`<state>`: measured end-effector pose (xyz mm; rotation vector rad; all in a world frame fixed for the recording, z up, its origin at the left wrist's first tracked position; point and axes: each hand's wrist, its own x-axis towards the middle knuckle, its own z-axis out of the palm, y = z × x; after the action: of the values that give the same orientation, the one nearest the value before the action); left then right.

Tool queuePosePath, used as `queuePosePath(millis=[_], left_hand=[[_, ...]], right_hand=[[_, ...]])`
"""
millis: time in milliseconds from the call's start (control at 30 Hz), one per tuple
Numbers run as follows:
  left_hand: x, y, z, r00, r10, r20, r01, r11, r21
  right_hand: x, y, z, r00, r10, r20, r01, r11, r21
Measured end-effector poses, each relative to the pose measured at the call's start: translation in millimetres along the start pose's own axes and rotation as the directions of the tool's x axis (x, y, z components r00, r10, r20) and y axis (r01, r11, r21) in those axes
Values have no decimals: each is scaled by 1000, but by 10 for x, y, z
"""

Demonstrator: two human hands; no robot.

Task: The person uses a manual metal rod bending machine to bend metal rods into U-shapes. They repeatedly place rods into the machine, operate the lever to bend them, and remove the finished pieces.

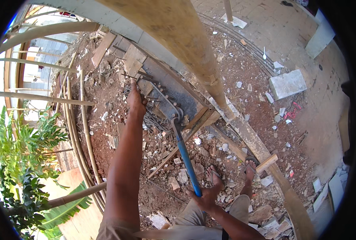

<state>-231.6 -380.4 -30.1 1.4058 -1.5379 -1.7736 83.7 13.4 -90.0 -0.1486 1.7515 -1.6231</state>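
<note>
My left hand [138, 100] is at the upper end of my outstretched forearm, fingers curled around thin steel bar at the left of a bending jig. The jig is a dark metal plate [188, 102] with upright pegs on a wooden block. A bent steel rod [162, 91] runs among the pegs. My right hand [206, 198] grips the lower end of a long blue-handled bending tool [188, 164], whose dark hooked head meets the rod at the jig's near end. Tangled thin steel pieces [154, 122] lie beside the jig.
A thick pole [194, 60] rises past the jig, beside planks [246, 136]. My sandalled feet [214, 172] stand on rubble. Bamboo poles [84, 128] and leafy plants [22, 160] are at left; a concrete block [288, 84], long rods [250, 52] and broken slabs [332, 190] at right.
</note>
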Motion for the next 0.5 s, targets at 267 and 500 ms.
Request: queuePosePath(millis=[267, 500], left_hand=[[-1445, 1087, -331, 955, 262, 140, -167, 863, -477], [-3272, 801, -1105, 950, 292, -108, -302, 778, -551]], right_hand=[[-714, -379, -1424, 966, 126, -226, -151, 984, -96], [-1098, -86, -2362, 919, 320, -229, -380, 873, -306]])
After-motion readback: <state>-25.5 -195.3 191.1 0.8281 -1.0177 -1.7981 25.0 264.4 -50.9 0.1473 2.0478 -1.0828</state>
